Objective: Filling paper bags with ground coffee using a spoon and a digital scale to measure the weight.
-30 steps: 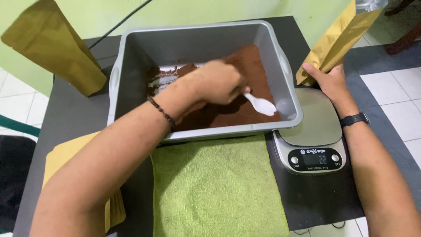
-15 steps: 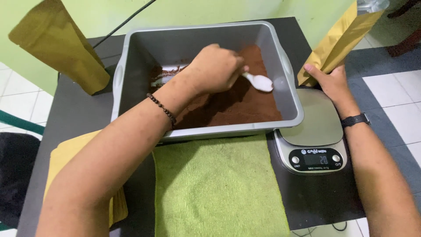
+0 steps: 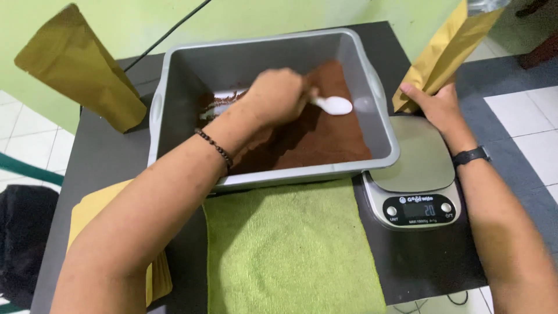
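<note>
**A:** Head view: left hand [image 3: 279,96] is inside the grey tub [image 3: 174,87], fingers closed around the handle of a white spoon [image 3: 332,105]. Spoon bowl sticks out to the right of the fist, above the brown powder [image 3: 325,139]. Can't tell if there's anything in it.

**B:** Powder location?

**A:** Piled in the right and near part of the tub. Far-left floor of the tub is mostly bare grey, with some streaks of powder and a whitish patch partly hidden behind the hand.

**B:** Right hand?

**A:** Right hand [image 3: 436,104] grips the bottom of a gold pouch [image 3: 447,49], thumb and fingers wrapped on its lower edge. Pouch is tilted, its top out toward the upper right, its base just at the far edge of the scale [image 3: 415,174]. Whether it rests on the platform, I can't tell.

**B:** Scale position?

**A:** Right of the tub, touching or just under its right rim. Display lit. Black watch [image 3: 471,156] on the right wrist, bead bracelet [image 3: 214,148] on the left.

**B:** Rest of the table?

**A:** Green towel [image 3: 290,250] in front of the tub. Second gold pouch [image 3: 78,70] standing at far left. Stack of flat gold pouches [image 3: 93,203] at near left, partly under the left forearm. All on a dark tabletop [image 3: 110,157].
</note>
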